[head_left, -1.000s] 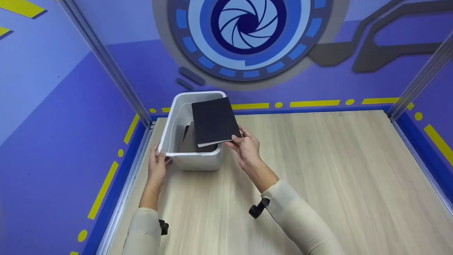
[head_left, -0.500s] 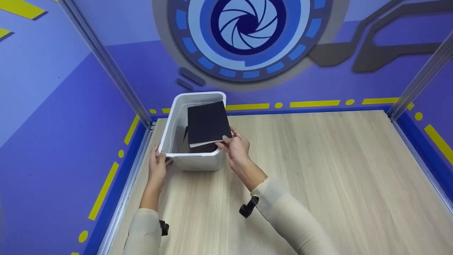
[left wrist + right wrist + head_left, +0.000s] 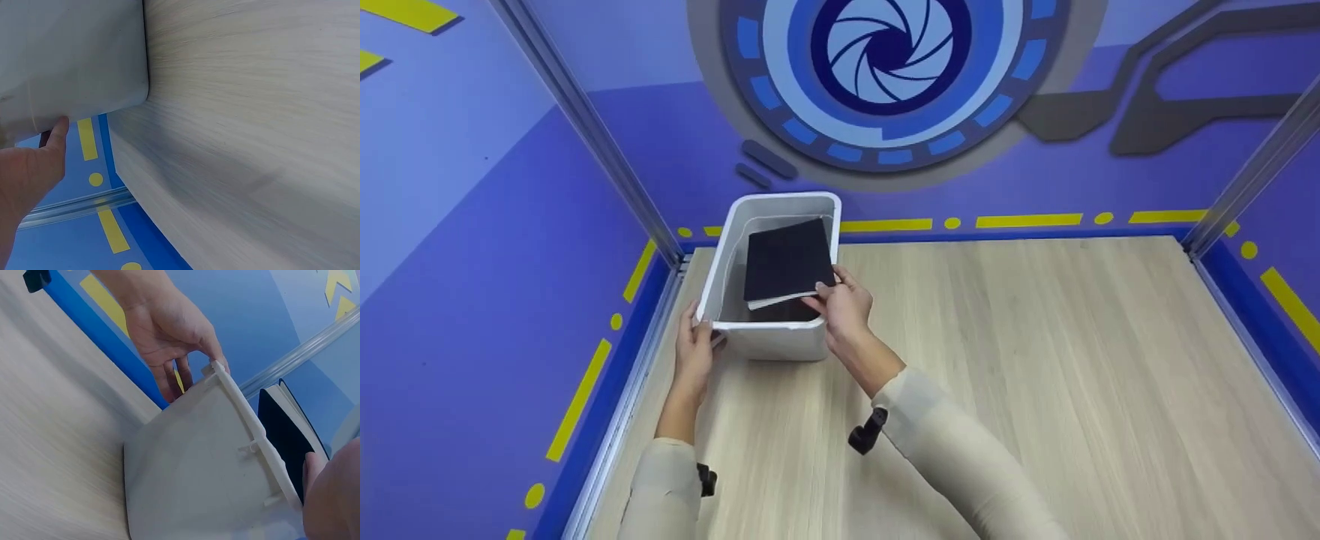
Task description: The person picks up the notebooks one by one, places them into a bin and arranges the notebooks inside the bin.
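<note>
A black notebook (image 3: 787, 261) with white page edges hangs tilted in the mouth of a white plastic bin (image 3: 784, 343). My right hand (image 3: 849, 309) pinches its near right corner, thumb on top and fingers beneath. In the right wrist view the notebook (image 3: 287, 424) shows its pages beyond the bin's rim. My left hand (image 3: 694, 349) grips the bin at its near left corner, thumb on the rim. The right wrist view shows that left hand (image 3: 171, 337) with its fingers along the bin's side. Under the notebook, another dark flat item (image 3: 787, 310) lies inside the bin, mostly hidden.
The bin stands on a light wood-grain table (image 3: 1035, 360) in the back left area. Blue printed panels (image 3: 960, 172) rise behind and at both sides. A metal rail (image 3: 622, 427) runs along the left edge.
My right hand has carried the notebook leftward, from overlapping the bin's right rim to further over its opening. It covers more of the contents now. My left hand stays at the bin's corner.
</note>
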The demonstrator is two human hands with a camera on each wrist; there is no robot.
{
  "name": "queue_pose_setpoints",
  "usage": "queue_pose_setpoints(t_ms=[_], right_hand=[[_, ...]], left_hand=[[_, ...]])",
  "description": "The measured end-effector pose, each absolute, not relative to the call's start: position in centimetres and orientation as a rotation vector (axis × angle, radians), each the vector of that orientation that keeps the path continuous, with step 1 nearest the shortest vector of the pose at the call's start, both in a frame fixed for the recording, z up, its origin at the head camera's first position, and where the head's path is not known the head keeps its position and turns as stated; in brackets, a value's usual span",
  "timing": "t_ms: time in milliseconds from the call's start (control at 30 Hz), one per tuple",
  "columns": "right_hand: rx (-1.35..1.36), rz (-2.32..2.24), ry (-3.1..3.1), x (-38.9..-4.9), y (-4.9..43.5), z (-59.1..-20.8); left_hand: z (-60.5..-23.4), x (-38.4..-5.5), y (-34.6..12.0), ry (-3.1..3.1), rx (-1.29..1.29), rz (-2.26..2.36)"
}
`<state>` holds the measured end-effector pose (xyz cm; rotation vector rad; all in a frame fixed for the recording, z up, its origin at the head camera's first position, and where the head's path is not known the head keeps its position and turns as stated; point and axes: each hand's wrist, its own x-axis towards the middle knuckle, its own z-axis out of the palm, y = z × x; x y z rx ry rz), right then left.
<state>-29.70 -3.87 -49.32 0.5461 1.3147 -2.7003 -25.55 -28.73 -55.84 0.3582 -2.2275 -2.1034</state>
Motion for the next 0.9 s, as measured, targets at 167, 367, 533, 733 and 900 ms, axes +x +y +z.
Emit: queue_pose_setpoints(t_ms=[167, 367, 533, 733, 900], right_hand=[[0.582, -2.712, 1.305, -29.96, -3.99, -49.07], [0.586, -2.699, 1.303, -30.06, -4.08, -49.14], [0.579, -2.683, 1.334, -29.98, -4.04, -49.42], [0.578, -2.672, 1.361, -29.99, -4.07, -49.64], [0.572, -2.641, 1.390, -30.09, -3.99, -49.72]], left_hand=[[-55.74, -25.63, -28.75, -2.232, 0.353, -2.113], [-55.76, -25.64, -28.87, -2.212, 0.384, -2.133], [-55.96, -25.65, -28.84, -2.207, 0.386, -2.132], [-55.92, -25.72, -28.73, -2.214, 0.380, -2.115], [-55.85, -25.71, -28.66, -2.203, 0.380, -2.127]])
